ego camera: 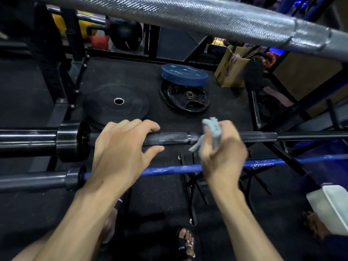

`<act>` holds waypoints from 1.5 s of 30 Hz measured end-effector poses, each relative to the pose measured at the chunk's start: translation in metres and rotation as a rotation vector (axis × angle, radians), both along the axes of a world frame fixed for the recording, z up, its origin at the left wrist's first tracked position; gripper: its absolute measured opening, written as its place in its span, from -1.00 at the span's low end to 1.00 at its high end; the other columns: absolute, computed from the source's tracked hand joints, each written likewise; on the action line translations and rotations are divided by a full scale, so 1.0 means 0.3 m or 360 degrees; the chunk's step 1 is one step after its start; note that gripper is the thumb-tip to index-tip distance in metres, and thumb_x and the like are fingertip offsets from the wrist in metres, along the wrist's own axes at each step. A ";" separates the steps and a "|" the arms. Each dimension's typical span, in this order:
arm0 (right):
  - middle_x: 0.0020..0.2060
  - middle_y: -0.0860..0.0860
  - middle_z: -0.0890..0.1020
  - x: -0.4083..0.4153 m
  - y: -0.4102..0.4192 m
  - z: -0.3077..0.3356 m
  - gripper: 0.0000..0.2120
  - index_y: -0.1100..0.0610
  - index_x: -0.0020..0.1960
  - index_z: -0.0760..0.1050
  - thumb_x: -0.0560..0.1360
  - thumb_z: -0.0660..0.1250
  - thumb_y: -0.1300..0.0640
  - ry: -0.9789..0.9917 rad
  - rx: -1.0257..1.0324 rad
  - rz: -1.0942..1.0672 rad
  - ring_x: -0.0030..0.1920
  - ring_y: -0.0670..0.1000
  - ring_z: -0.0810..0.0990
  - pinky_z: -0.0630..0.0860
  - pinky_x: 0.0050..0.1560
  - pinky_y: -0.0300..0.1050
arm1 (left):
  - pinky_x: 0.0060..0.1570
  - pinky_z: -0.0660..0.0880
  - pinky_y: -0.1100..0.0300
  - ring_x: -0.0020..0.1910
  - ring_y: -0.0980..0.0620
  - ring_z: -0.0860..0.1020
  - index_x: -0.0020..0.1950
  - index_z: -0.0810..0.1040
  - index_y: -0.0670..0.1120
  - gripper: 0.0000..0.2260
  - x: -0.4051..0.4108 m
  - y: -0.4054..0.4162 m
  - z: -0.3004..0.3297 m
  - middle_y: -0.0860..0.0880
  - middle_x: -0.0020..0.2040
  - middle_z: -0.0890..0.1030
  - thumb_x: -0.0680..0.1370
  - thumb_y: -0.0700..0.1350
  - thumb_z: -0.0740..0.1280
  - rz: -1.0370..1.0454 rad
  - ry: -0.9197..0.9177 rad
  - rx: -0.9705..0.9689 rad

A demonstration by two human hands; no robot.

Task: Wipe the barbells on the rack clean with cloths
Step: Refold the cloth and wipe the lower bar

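Observation:
A black barbell lies level across the rack at mid-frame. My left hand is over its shaft just right of the collar, fingers spread and relaxed, thumb under the bar. My right hand grips a crumpled grey cloth against the same bar, a little to the right. Below it runs a blue barbell with a black sleeve at the left. A knurled silver barbell crosses the top of the view, close to the camera.
Black weight plates and a blue plate on a black stack lie on the rubber floor behind the bars. Rack uprights stand at left, kettlebells behind. A cardboard box sits at right. A white container is at lower right.

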State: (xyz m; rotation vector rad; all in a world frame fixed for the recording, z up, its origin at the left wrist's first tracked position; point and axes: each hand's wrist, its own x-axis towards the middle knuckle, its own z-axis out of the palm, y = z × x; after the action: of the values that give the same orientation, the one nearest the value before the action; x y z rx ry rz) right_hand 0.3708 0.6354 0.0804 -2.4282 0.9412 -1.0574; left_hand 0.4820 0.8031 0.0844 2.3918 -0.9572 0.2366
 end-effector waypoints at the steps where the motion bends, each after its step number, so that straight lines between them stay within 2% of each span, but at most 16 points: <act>1: -0.20 0.02 0.61 0.023 0.054 -0.005 -0.91 0.06 -0.01 0.50 0.59 0.32 0.04 0.0023 -0.0028 0.0168 -0.32 0.14 0.57 0.54 -0.32 0.07 | 0.00 0.27 0.19 -0.11 0.06 0.55 0.13 0.61 0.15 -0.67 -0.002 0.002 -0.002 0.17 -0.11 0.63 0.42 0.19 0.49 -0.0001 -0.0009 0.0008; 3: -0.15 -0.07 0.61 0.038 0.121 -0.007 -0.93 -0.02 0.03 0.50 0.61 0.28 0.01 0.0067 -0.0029 0.0448 -0.26 0.04 0.58 0.55 -0.27 0.02 | -0.02 0.27 0.18 -0.13 0.05 0.54 0.12 0.61 0.14 -0.68 -0.004 0.004 -0.003 0.16 -0.14 0.62 0.42 0.19 0.46 -0.0022 -0.0033 0.0015; 5: -0.14 -0.12 0.64 0.008 0.080 0.007 -0.96 -0.05 0.06 0.52 0.64 0.31 0.01 -0.0155 0.0181 0.0489 -0.18 -0.07 0.61 0.56 -0.16 -0.04 | -0.04 0.25 0.20 -0.16 0.06 0.53 0.12 0.62 0.13 -0.68 -0.001 0.007 -0.005 0.17 -0.16 0.61 0.43 0.20 0.46 -0.0036 -0.0060 0.0017; 8: -0.10 -0.06 0.68 -0.082 -0.066 0.068 -0.91 0.04 0.05 0.54 0.61 0.41 0.05 -0.0909 0.0882 0.0160 -0.04 -0.01 0.69 0.64 -0.01 0.13 | -0.03 0.21 0.22 -0.19 0.07 0.51 0.11 0.62 0.13 -0.68 0.003 0.008 -0.011 0.17 -0.20 0.59 0.44 0.22 0.46 -0.0036 -0.0096 0.0016; 11: -0.06 0.01 0.68 -0.143 -0.161 0.099 -0.79 0.06 0.05 0.50 0.53 0.51 0.09 -0.1276 0.1259 -0.0065 0.02 0.08 0.71 0.66 -0.11 -0.04 | -0.02 0.22 0.20 -0.19 0.06 0.52 0.11 0.62 0.13 -0.69 0.003 0.005 -0.011 0.17 -0.21 0.59 0.44 0.22 0.47 -0.0043 -0.0121 0.0026; 14: -0.15 -0.02 0.63 -0.143 -0.146 0.097 -0.75 0.05 -0.05 0.46 0.48 0.56 0.13 -0.1069 0.1024 0.0077 -0.10 -0.01 0.64 0.63 -0.01 -0.01 | -0.02 0.22 0.19 -0.20 0.05 0.53 0.11 0.62 0.13 -0.69 0.001 0.001 -0.017 0.17 -0.22 0.59 0.44 0.22 0.47 -0.0049 -0.0155 0.0042; 16: -0.27 -0.04 0.52 -0.125 -0.120 0.098 -0.73 0.10 -0.10 0.40 0.53 0.51 0.13 -0.0912 0.0876 0.0153 -0.24 -0.11 0.50 0.52 -0.17 -0.16 | 0.00 0.22 0.19 -0.19 0.04 0.54 0.12 0.63 0.12 -0.68 0.000 0.000 -0.024 0.17 -0.21 0.59 0.45 0.22 0.46 -0.0044 -0.0178 0.0055; 18: -0.30 -0.09 0.49 -0.101 -0.106 0.108 -0.75 0.13 -0.06 0.39 0.57 0.47 0.11 -0.0878 0.0852 0.0180 -0.28 -0.15 0.47 0.50 -0.22 -0.18 | 0.01 0.22 0.20 -0.18 0.03 0.55 0.13 0.64 0.11 -0.68 0.000 -0.001 -0.027 0.16 -0.20 0.61 0.46 0.22 0.44 -0.0043 -0.0197 0.0060; 20: -0.19 -0.08 0.59 -0.085 -0.108 0.114 -0.78 0.11 0.04 0.46 0.57 0.47 0.05 -0.0845 0.0966 0.0165 -0.16 -0.10 0.59 0.59 -0.04 0.00 | 0.03 0.23 0.18 -0.17 0.03 0.55 0.15 0.64 0.11 -0.68 -0.001 -0.001 -0.028 0.16 -0.18 0.62 0.46 0.22 0.43 -0.0038 -0.0198 0.0061; 22: -0.06 -0.02 0.68 -0.079 -0.118 0.117 -0.79 0.06 0.16 0.52 0.58 0.45 0.02 -0.0726 0.1209 0.0203 -0.04 -0.02 0.68 0.63 0.04 0.02 | 0.05 0.24 0.18 -0.16 0.04 0.54 0.15 0.63 0.12 -0.68 -0.002 0.000 -0.028 0.16 -0.17 0.62 0.46 0.22 0.43 -0.0035 -0.0195 0.0057; 26: 0.03 0.13 0.70 -0.098 -0.119 0.130 -0.74 0.08 0.27 0.55 0.60 0.37 0.23 -0.0436 0.1558 0.0548 -0.12 0.09 0.67 0.60 -0.28 -0.15 | 0.04 0.23 0.18 -0.16 0.04 0.53 0.14 0.63 0.13 -0.69 -0.006 0.003 -0.030 0.17 -0.18 0.60 0.46 0.21 0.44 -0.0038 -0.0194 0.0056; 28: -0.02 0.12 0.73 -0.113 -0.118 0.127 -0.72 0.10 0.24 0.60 0.57 0.38 0.33 -0.0398 0.1429 0.0546 -0.20 0.08 0.69 0.61 -0.32 -0.16 | 0.05 0.22 0.18 -0.17 0.05 0.52 0.13 0.62 0.13 -0.70 -0.008 0.004 -0.031 0.17 -0.19 0.59 0.46 0.20 0.46 -0.0032 -0.0188 0.0049; 33: -0.16 0.10 0.74 -0.125 -0.118 0.126 -0.92 0.14 0.03 0.66 0.55 0.48 0.16 -0.0567 0.1055 0.0309 -0.15 0.12 0.74 0.67 -0.13 0.04 | 0.05 0.16 0.23 -0.19 0.11 0.45 0.13 0.61 0.13 -0.70 -0.011 -0.001 -0.029 0.22 -0.21 0.53 0.46 0.18 0.48 -0.0029 -0.0158 0.0025; 38: -0.35 -0.03 0.56 -0.129 -0.146 0.117 -0.65 0.15 -0.16 0.50 0.54 0.46 -0.12 -0.0691 0.0629 -0.0032 -0.31 -0.06 0.52 0.50 -0.25 -0.02 | 0.04 0.16 0.22 -0.19 0.07 0.48 0.14 0.62 0.12 -0.69 -0.009 0.000 -0.035 0.19 -0.20 0.57 0.46 0.18 0.48 -0.0053 -0.0202 0.0038; 42: -0.25 -0.08 0.66 -0.082 -0.099 0.091 -0.78 0.03 0.04 0.60 0.56 0.44 -0.11 -0.0263 0.0489 0.0143 -0.25 -0.07 0.62 0.58 -0.18 0.02 | 0.03 0.17 0.21 -0.18 0.07 0.48 0.15 0.61 0.13 -0.69 -0.004 -0.001 -0.036 0.19 -0.20 0.57 0.46 0.18 0.49 -0.0063 -0.0225 0.0047; 45: -0.16 -0.10 0.67 -0.050 -0.043 0.070 -0.75 0.00 0.08 0.62 0.55 0.41 -0.15 0.0096 0.0351 0.0353 -0.15 -0.07 0.63 0.56 -0.08 -0.04 | 0.03 0.20 0.19 -0.19 0.07 0.48 0.15 0.61 0.12 -0.69 -0.001 0.001 -0.037 0.19 -0.21 0.56 0.46 0.17 0.48 -0.0066 -0.0237 0.0055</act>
State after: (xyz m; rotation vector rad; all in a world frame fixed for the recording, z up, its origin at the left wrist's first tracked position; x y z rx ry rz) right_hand 0.3559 0.6225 0.1016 -2.3263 0.7422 -0.7653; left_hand 0.4816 0.8034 0.0733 2.4099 -1.0858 0.3899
